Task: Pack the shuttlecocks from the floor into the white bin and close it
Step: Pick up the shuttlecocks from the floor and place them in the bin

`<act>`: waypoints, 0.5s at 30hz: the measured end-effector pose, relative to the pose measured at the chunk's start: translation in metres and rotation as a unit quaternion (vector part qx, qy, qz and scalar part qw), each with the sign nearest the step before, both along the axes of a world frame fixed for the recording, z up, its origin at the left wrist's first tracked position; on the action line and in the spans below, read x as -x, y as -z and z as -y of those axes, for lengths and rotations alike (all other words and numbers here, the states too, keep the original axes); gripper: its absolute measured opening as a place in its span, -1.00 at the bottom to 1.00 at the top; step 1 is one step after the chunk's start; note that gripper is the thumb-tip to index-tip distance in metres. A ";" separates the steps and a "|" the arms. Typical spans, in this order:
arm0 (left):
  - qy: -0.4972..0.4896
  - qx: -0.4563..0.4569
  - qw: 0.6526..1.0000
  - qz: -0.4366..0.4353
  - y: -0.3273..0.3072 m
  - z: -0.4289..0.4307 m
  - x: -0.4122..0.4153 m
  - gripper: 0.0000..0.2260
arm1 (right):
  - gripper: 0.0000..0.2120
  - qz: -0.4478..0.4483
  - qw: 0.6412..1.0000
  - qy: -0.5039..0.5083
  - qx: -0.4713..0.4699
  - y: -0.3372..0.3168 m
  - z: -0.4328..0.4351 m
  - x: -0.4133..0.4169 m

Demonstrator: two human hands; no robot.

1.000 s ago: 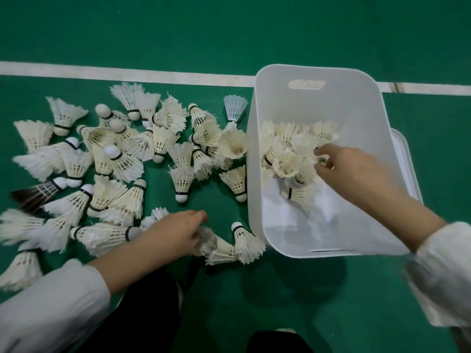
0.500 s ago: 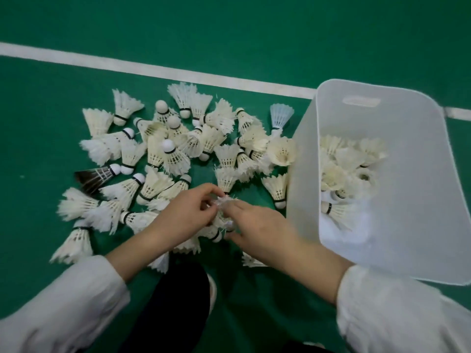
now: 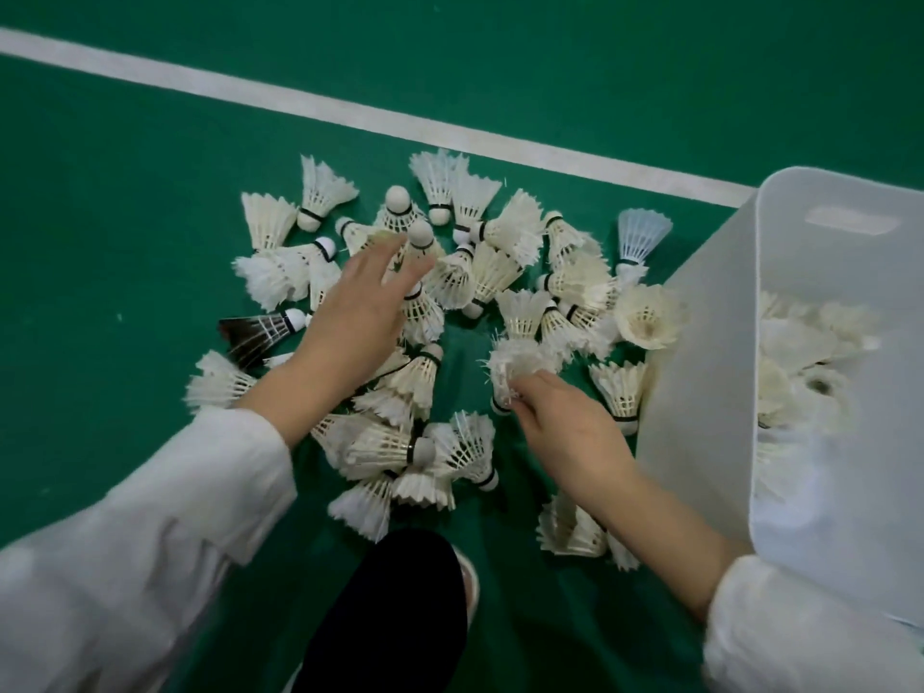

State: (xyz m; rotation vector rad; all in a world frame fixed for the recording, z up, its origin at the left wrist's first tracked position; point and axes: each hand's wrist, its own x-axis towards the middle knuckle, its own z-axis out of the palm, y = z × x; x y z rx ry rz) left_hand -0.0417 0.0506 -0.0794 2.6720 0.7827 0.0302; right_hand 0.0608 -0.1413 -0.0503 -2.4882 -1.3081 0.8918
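Head view: we see the left hand (image 3: 360, 312) with fingers straight and spread, over the shuttlecock pile (image 3: 500, 265) on the green floor (image 3: 125, 192). The right hand (image 3: 567, 425) pinches a frayed shuttlecock (image 3: 517, 362) beside the white bin (image 3: 700, 392), which is part-filled with more.

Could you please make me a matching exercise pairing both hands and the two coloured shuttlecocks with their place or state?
1 left hand; 2 right hand; 3 black shuttlecock; 4 pale blue shuttlecock.
a at the pile's left edge; b pinches a white shuttlecock; c close to the white bin; d open over the pile.
Pairs: 1-d; 2-b; 3-a; 4-c.
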 end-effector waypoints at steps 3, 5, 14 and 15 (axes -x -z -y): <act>-0.013 0.032 0.999 -0.036 0.013 -0.004 -0.003 -0.42 | -0.85 0.005 1.000 0.006 0.006 0.004 0.000 0.000; -0.027 0.028 0.999 -0.001 0.017 -0.004 -0.001 -0.54 | -0.82 0.012 1.000 0.012 0.007 0.006 0.001 0.000; -0.192 0.281 0.933 0.114 -0.017 0.046 0.012 -0.73 | -0.83 0.076 0.996 0.017 0.031 0.002 0.010 -0.003; -0.172 0.297 0.934 0.101 -0.017 0.055 0.010 -0.74 | -0.84 0.090 0.995 0.014 0.044 0.004 0.012 -0.003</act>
